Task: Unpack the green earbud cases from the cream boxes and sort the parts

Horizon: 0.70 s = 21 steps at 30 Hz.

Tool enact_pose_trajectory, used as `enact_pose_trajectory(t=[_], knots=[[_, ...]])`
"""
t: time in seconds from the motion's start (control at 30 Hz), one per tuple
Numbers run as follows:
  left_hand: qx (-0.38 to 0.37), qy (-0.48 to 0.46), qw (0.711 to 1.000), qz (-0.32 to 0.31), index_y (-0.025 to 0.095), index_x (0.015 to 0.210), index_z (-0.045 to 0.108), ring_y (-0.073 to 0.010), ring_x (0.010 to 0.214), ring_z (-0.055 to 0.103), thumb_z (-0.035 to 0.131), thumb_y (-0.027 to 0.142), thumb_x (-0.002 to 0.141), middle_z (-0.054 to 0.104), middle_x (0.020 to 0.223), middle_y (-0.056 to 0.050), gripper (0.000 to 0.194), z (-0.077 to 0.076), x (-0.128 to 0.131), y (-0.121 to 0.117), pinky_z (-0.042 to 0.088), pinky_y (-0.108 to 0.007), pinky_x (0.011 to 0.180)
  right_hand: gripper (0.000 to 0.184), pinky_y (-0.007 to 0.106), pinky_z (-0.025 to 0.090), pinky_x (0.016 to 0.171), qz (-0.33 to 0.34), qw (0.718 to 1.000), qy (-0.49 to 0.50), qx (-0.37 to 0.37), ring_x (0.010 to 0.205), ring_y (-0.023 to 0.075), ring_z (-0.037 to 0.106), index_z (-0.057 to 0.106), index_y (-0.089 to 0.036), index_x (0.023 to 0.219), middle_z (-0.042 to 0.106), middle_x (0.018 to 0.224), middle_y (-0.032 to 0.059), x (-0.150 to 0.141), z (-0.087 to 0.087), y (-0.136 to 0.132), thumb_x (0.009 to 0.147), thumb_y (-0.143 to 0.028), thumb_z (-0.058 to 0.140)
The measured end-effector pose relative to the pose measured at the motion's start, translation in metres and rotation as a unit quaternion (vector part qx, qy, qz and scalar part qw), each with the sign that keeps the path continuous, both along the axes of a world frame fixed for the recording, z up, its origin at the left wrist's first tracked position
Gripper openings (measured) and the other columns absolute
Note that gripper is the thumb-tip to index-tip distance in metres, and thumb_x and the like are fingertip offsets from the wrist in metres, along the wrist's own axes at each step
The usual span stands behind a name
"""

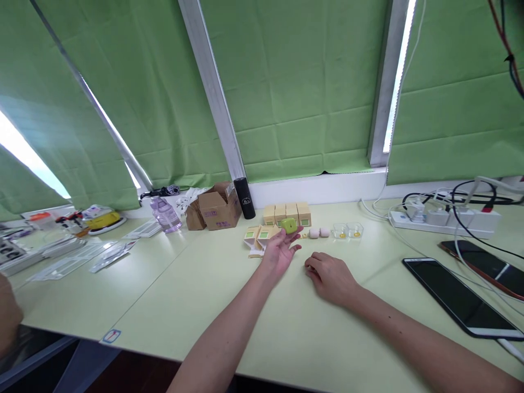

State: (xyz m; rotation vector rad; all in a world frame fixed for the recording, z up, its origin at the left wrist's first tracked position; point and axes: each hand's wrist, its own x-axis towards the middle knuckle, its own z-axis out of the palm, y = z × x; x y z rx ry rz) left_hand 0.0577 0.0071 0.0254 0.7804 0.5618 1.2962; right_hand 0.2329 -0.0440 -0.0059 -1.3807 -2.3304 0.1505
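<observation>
The left hand (280, 252) is turned up, with its thumb and fingers around a small green block (289, 225) with round corners. The block is up at the fingertips, in front of a row of little tan boxes (280, 212). Just to the left of that hand are tan boxes with green squares (251, 236) on them.

The right hand (331, 277) is curled up low by the table (311, 333), near the left hand but not touching it. I can't tell if it has something inside. Past its fingers are two small pale pink pieces (314, 233), side by side. Past that hand and a bit to the right are two clear cups (340, 231) with yellow bits in them. Farther right of it lies a big phone (458, 295).
</observation>
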Motion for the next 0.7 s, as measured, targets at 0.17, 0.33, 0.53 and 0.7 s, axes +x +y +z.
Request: enact_pose_trajectory(t=[0.17, 0.33, 0.53, 0.7], knots=[[-0.034, -0.008, 0.999, 0.02, 0.015, 0.096, 0.07, -0.0229, 0.1, 0.066, 0.065, 0.033, 0.094, 0.075, 0.118, -0.018, 0.018, -0.002, 0.0, 0.001, 0.052, -0.033, 0.077, 0.022, 0.031, 0.042, 0.076, 0.017, 1.0, 0.01, -0.011, 0.099, 0.0208, 0.066, 0.068, -0.022, 0.109, 0.071, 0.109, 0.0064, 0.002, -0.002, 0.0, 0.095, -0.02, 0.05], [0.038, 0.071, 0.995, 0.061, 0.016, 0.101, 0.072, -0.0231, 0.102, 0.066, 0.078, 0.032, 0.081, 0.075, 0.116, -0.015, 0.026, -0.003, -0.008, 0.018, 0.05, -0.033, 0.079, 0.024, 0.032, 0.043, 0.077, 0.023, 1.0, 0.001, -0.009, 0.101, 0.0215, 0.065, 0.068, -0.022, 0.111, 0.071, 0.111, 0.0072, 0.003, -0.001, -0.001, 0.096, -0.02, 0.049], [0.181, 0.365, 0.892, 0.199, 0.021, 0.114, 0.071, -0.0275, 0.113, 0.063, 0.086, 0.032, 0.072, 0.071, 0.117, -0.012, 0.045, 0.002, -0.013, 0.04, 0.046, -0.042, 0.101, 0.024, 0.032, 0.043, 0.076, 0.026, 1.0, -0.011, -0.006, 0.101, 0.0218, 0.064, 0.066, -0.022, 0.113, 0.07, 0.112, 0.0075, 0.003, 0.0, -0.001, 0.096, -0.02, 0.049], [0.217, 0.602, 0.739, 0.213, 0.023, 0.118, 0.071, -0.0311, 0.123, 0.054, 0.081, 0.025, 0.076, 0.059, 0.128, -0.015, 0.042, -0.003, -0.01, 0.049, 0.039, -0.045, 0.111, 0.024, 0.032, 0.043, 0.076, 0.026, 1.0, -0.01, 0.006, 0.101, 0.0218, 0.065, 0.066, -0.023, 0.113, 0.07, 0.112, 0.0064, 0.003, -0.002, 0.0, 0.096, -0.019, 0.049]])
